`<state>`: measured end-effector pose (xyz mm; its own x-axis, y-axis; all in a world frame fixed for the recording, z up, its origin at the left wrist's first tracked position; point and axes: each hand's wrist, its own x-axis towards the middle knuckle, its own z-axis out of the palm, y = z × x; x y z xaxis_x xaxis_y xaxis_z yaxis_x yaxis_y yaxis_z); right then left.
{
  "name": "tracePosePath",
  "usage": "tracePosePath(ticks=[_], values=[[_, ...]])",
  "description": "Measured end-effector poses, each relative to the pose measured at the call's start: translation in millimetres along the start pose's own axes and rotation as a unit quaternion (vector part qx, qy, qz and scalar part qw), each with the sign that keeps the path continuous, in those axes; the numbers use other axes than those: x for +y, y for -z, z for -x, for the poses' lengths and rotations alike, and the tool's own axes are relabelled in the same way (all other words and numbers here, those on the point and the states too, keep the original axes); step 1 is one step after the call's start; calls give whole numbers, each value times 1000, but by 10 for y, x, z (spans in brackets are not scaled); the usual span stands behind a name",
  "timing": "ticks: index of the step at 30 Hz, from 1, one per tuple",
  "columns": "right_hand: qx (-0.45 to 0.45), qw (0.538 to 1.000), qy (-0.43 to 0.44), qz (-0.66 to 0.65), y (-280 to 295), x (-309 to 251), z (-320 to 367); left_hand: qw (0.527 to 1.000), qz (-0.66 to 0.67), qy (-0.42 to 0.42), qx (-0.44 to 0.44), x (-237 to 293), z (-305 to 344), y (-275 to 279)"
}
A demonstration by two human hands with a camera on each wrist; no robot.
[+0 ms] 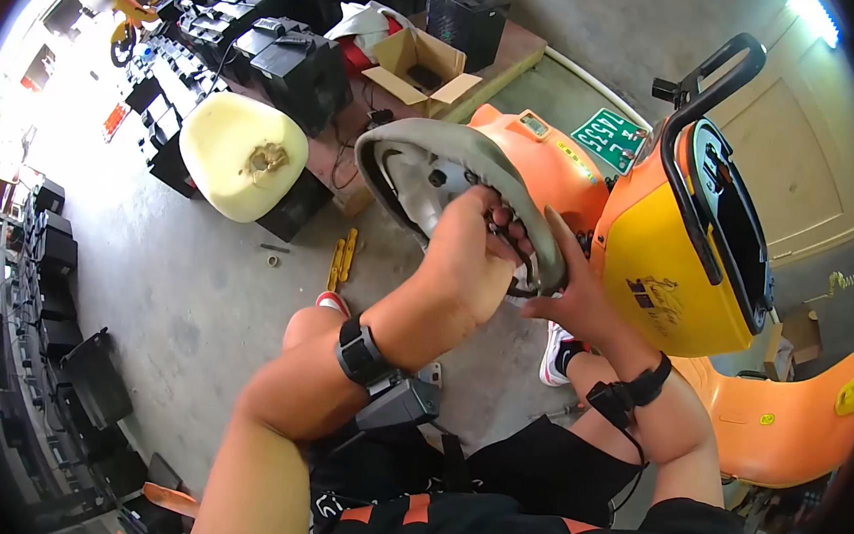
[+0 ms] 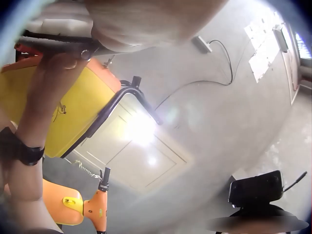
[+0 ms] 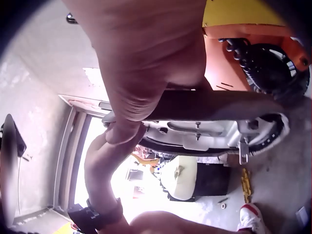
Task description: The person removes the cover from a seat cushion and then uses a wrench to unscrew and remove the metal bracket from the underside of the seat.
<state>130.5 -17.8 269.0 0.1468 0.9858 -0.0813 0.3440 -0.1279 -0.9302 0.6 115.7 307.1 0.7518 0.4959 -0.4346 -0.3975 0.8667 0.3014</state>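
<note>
Watching someone wrestle with a grey seat point(image 1: 409, 177) right now, held up near the middle of the frame with its pale hollow underside tipped toward them. Both hands are on it: the left hand point(image 1: 474, 249) has its fingers curled over the inner edge of the rim, gripping it, while the right hand point(image 1: 583, 297) is spread wide against the outer side, fingers pretty straight. Can't tell how hard either one's pushing tbh. Just behind the seat sits an orange scooter body point(image 1: 563, 169), with a big yellow box point(image 1: 682, 277) over at right. Upper left there's a chunk of pale yellow foam point(image 1: 223, 159), plus an open cardboard box point(image 1: 441, 92) at top centre. Couple of yellow metal-looking bits point(image 1: 343, 260) on the floor point(image 1: 194, 299) too.
</note>
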Motion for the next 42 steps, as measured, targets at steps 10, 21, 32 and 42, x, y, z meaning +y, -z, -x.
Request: tracePosePath(ticks=[10,21,32,42], values=[[137,987,-85,-15,-131,89,-158,918,-291,-258,-73,16,135,-146],[271,957,21,100,-72,-438,150,995,-22,-73,-57,3,276,-95],[341,939,33,21,140,-470,95,976,-80,-8,-203,-208,-5,-13],[340,924,-95,-146,399,-511,66,804,-438,-290,-279,-259,-214,-104]])
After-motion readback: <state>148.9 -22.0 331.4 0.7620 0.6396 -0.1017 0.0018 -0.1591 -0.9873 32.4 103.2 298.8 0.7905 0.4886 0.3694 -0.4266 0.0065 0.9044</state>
